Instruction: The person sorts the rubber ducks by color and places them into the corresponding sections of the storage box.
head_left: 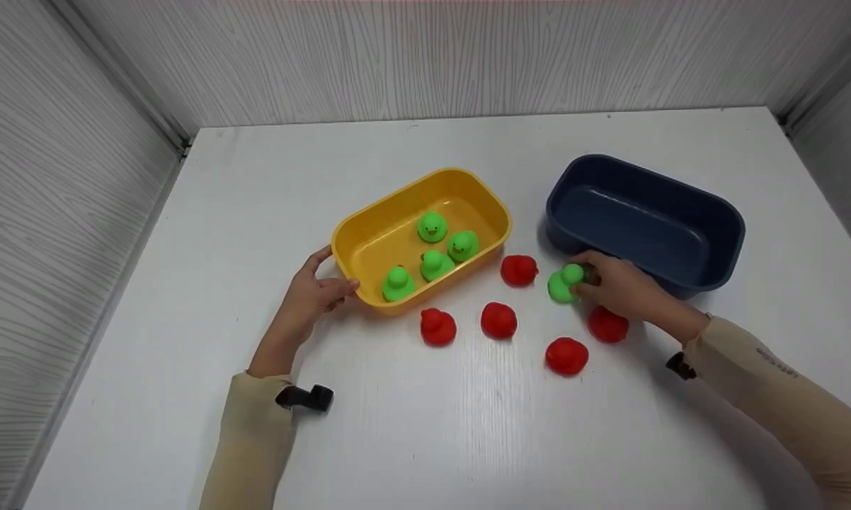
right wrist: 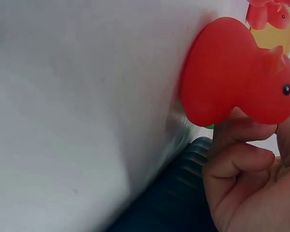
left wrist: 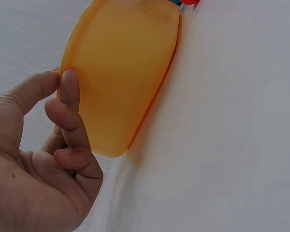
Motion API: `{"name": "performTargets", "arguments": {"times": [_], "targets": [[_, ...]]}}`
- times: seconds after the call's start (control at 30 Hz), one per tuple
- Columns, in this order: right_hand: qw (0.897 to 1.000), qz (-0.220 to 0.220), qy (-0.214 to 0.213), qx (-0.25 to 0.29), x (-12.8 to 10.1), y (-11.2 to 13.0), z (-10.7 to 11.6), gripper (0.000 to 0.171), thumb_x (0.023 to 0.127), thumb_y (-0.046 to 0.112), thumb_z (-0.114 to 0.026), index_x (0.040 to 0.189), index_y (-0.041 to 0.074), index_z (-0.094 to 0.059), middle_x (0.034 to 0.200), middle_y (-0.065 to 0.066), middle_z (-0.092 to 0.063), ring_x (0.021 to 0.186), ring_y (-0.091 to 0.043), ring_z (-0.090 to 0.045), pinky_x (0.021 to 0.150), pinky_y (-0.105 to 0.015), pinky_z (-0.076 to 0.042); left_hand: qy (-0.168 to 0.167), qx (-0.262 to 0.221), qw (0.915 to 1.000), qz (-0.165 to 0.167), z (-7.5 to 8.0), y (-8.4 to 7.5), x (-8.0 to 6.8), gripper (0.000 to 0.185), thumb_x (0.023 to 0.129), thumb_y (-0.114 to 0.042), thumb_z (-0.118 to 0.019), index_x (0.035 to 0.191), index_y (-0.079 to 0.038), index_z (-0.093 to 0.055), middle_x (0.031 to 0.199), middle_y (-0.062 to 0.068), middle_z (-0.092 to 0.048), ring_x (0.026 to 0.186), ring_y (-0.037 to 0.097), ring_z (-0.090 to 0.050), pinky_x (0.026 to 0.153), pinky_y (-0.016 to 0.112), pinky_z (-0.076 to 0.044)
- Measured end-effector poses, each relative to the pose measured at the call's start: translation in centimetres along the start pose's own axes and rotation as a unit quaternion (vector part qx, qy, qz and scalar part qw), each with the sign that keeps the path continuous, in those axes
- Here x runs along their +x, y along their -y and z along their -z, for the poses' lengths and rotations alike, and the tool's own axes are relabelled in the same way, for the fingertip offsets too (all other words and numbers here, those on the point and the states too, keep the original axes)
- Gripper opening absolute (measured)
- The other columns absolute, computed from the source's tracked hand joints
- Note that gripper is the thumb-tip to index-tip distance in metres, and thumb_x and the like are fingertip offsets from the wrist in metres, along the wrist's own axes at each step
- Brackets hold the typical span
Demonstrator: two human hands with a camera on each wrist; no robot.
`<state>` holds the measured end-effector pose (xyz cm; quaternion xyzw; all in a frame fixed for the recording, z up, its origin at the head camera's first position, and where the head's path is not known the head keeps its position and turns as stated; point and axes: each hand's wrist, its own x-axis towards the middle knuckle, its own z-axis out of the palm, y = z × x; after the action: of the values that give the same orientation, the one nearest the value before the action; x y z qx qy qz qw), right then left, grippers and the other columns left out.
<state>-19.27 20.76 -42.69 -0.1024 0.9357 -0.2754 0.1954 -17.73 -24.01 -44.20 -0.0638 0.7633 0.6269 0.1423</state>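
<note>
Head view: the right hand [head_left: 620,287] curls its fingers round a green duck [head_left: 563,283] on the white tabletop [head_left: 425,425], just in front of the dark blue tub [head_left: 723,234]. The duck stands upright, head on top; which way its beak points I cannot tell. The left hand [head_left: 312,294] grips the near-left corner of the yellow tub [head_left: 369,241], thumb on the rim, fingers against the outer wall. The yellow tub's long axis runs from near-left to far-right, and four green ducks [head_left: 432,248] sit upright inside it. Five red ducks [head_left: 498,319] are scattered on the tabletop between the tubs and the person, one of them just beside the right hand.

Left wrist view: fingers [left wrist: 70,111] lie bent against the yellow tub's [left wrist: 123,67] rounded corner, thumb over its edge, the tub resting on the tabletop [left wrist: 232,125].

Right wrist view: a red duck [right wrist: 232,72] fills the frame close to the curled fingers [right wrist: 237,159], its beak pointing toward the top of the picture, one black eye showing. The blue tub's [right wrist: 179,193] ribbed wall lies just behind.
</note>
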Motion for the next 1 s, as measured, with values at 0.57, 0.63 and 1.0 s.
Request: {"name": "performTargets", "arguments": {"times": [0.57, 0.63, 1.0], "targets": [[0.999, 0.021, -0.024, 0.039, -1.3, 0.4, 0.8, 0.042, 0.089, 0.024, -0.068, 0.125, 0.005, -0.055, 0.103, -0.011, -0.060, 0.089, -0.024, -0.052, 0.071, -0.026, -0.047, -0.003, 0.011, 0.9999, 0.001, -0.1, 0.0, 0.2, 0.081, 0.088, -0.018, -0.070, 0.153, -0.015, -0.021, 0.073, -0.009, -0.068, 0.065, 0.011, -0.048, 0.064, 0.023, -0.041], [0.998, 0.023, -0.030, 0.040, -1.5, 0.5, 1.0, 0.041, 0.090, 0.024, -0.068, 0.124, 0.006, -0.055, 0.101, -0.010, -0.060, 0.088, -0.023, -0.052, 0.069, -0.024, -0.047, -0.002, 0.014, 0.9999, 0.000, 0.0, 0.1, 0.2, 0.082, 0.088, -0.019, -0.070, 0.153, -0.014, -0.021, 0.073, -0.009, -0.067, 0.065, 0.011, -0.048, 0.063, 0.023, -0.040], [0.993, 0.046, -0.072, 0.083, -2.3, 2.3, 2.4, 0.040, 0.090, 0.030, -0.068, 0.122, 0.008, -0.056, 0.093, -0.008, -0.058, 0.079, -0.021, -0.051, 0.062, -0.022, -0.045, -0.010, 0.023, 0.9996, 0.009, 0.1, 0.1, 0.2, 0.081, 0.088, -0.020, -0.070, 0.153, -0.017, -0.021, 0.076, -0.008, -0.068, 0.068, 0.013, -0.051, 0.067, 0.024, -0.045]]}}
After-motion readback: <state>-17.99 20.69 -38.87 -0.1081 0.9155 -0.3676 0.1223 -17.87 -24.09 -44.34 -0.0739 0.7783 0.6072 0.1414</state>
